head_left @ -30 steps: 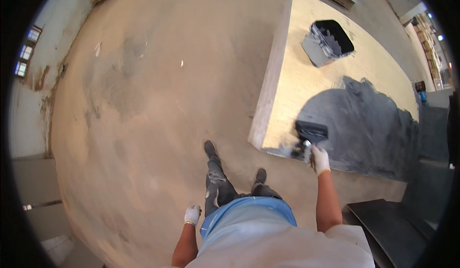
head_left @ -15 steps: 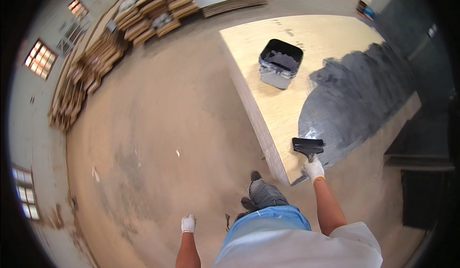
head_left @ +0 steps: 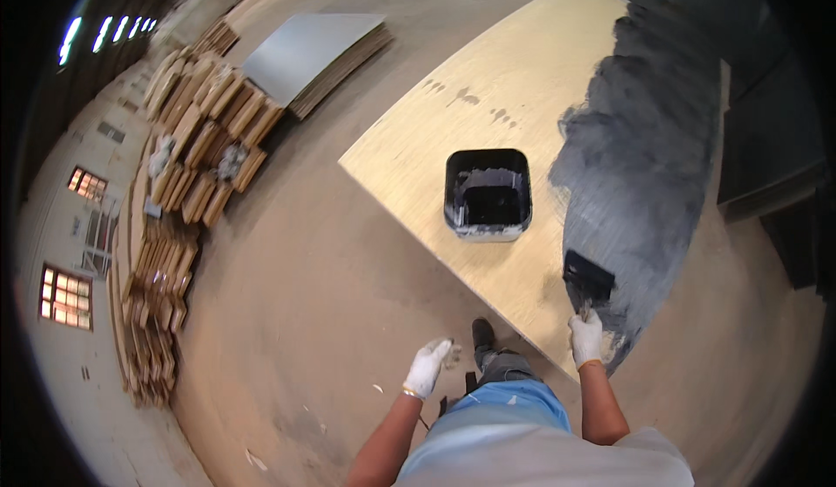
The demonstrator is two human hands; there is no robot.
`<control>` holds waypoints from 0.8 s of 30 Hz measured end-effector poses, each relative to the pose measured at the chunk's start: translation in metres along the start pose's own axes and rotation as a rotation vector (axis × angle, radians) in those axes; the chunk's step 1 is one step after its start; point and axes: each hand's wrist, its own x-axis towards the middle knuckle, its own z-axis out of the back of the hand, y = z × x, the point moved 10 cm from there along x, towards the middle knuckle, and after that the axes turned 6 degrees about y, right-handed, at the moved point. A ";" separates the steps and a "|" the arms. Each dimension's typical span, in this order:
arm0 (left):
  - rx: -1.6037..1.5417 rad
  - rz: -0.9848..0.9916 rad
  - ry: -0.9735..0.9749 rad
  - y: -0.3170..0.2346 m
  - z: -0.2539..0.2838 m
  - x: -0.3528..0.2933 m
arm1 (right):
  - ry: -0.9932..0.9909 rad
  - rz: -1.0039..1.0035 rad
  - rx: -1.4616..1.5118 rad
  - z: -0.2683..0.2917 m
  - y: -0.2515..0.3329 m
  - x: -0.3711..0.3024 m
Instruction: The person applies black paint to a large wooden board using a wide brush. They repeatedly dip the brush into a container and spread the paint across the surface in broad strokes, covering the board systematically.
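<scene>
My right hand point(head_left: 587, 337), in a white knit glove, is closed round the handle of a wide black paint brush point(head_left: 589, 278). The brush head rests on the dark grey coating point(head_left: 649, 156) near its left border on the pale wood panel point(head_left: 392, 147). Left of the brush, a black square bucket point(head_left: 488, 195) stands on the bare wood, with dark paint inside and grey smears on its walls. My left hand point(head_left: 427, 369), also gloved, hangs over the floor beside the panel's near edge. Its fingers are loosely apart, holding nothing I can see.
Beyond the panel at the left lies a stack of grey-topped sheets point(head_left: 313, 47). Bundled wood pieces point(head_left: 200, 130) are piled along the left wall. Dark stacked boards point(head_left: 775, 147) stand close at the right. My shoe point(head_left: 483, 334) is near the panel's edge.
My view has turned, shifting the panel and bucket in the picture. The brush now lies farther inside the grey coating. My left hand has risen and come nearer the panel.
</scene>
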 end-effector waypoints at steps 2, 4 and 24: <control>-0.040 -0.030 0.108 -0.056 -0.017 0.038 | -0.047 0.282 -0.002 -0.003 0.062 0.012; -0.164 -0.077 0.162 -0.110 -0.031 0.075 | -0.035 0.465 -0.135 -0.011 0.155 -0.004; 0.063 0.075 0.365 -0.237 -0.032 0.244 | 0.211 0.355 -1.629 -0.283 0.309 0.148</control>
